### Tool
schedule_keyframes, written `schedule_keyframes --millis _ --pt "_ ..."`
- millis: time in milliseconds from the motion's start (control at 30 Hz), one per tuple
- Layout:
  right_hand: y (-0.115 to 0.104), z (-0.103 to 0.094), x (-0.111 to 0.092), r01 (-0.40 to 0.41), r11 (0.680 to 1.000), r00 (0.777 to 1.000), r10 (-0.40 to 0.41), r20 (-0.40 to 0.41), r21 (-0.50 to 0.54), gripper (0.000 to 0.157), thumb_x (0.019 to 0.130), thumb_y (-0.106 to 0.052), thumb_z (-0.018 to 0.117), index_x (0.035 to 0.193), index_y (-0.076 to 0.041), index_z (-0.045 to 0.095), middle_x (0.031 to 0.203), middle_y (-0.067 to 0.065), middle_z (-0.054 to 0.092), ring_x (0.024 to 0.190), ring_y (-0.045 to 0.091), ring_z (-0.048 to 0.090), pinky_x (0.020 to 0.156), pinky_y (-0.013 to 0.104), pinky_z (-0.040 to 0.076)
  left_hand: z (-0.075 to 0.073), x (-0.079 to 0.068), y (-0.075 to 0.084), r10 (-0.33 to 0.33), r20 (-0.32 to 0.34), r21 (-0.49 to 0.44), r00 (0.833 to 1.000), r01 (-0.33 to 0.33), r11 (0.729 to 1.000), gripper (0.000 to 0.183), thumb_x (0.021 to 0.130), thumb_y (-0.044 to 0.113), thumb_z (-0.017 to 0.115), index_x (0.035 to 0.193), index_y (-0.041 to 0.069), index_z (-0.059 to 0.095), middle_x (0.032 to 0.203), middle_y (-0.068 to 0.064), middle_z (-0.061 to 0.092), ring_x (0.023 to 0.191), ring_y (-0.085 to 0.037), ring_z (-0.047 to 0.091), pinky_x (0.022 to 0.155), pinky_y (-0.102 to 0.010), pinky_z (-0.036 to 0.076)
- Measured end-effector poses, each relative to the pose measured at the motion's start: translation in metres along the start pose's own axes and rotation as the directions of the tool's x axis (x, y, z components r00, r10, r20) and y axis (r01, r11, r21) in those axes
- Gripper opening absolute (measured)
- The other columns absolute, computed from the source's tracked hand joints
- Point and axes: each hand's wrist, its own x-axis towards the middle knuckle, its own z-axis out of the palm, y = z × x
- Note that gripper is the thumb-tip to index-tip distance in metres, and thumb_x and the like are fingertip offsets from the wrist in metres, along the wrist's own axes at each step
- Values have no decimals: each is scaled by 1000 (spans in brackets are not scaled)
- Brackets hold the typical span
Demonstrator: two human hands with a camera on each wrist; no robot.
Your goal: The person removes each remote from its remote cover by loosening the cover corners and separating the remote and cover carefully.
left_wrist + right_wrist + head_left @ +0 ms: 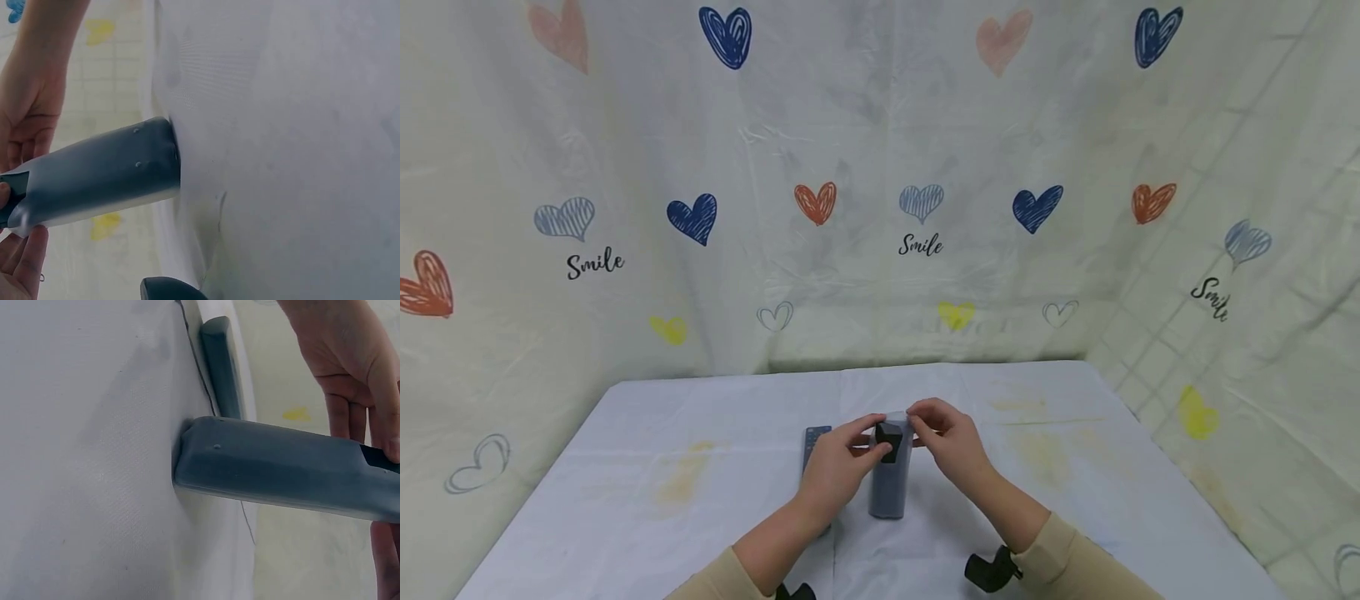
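Left hand [838, 467]: grasping the upper end of the blue-grey case, thumb pressed on a black panel [890, 434], forefinger at the top edge.
Right hand [953, 446]: pinching the top right corner of the same case between thumb and bent forefinger.
Blue-grey case [889, 490]: between both hands, near the middle of the table; roughly upright, lower end touching the cloth; paler towards the top; small raised dots near the lower end in the wrist views.
Remote-like object [817, 436]: lying on the cloth just left of the case, partly behind the left hand; small marks on the upper face, too small to read.
Sleeves [1067, 550]: beige, pushed back from both wrists; a black device [991, 570] at each wrist.
White cloth [1075, 525]: spread over the table, creased, with yellowish stains [685, 475] to left and right.
Curtain [850, 83]: pale, hanging behind and to both sides of the table.
Lettering [921, 244]: "Smile" in black script, readable three times: left, centre and, slanting, right.
Hearts [726, 37]: navy, light blue, pink, orange-red, yellow and outlined grey, scattered around the lettering.
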Motion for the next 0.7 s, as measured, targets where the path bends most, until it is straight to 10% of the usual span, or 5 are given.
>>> schedule_keyframes --millis 700 --pt "-9 7 -10 167 932 986 -161 44 -321 31 83 5 68 105 -18 70 100 -8 67 86 15 66 65 25 56 -1 -5 6 21 -8 17 1000 -20 1000 42 90 32 74 130 21 67 121 -4 68 93 -13 71 75 -25 58"
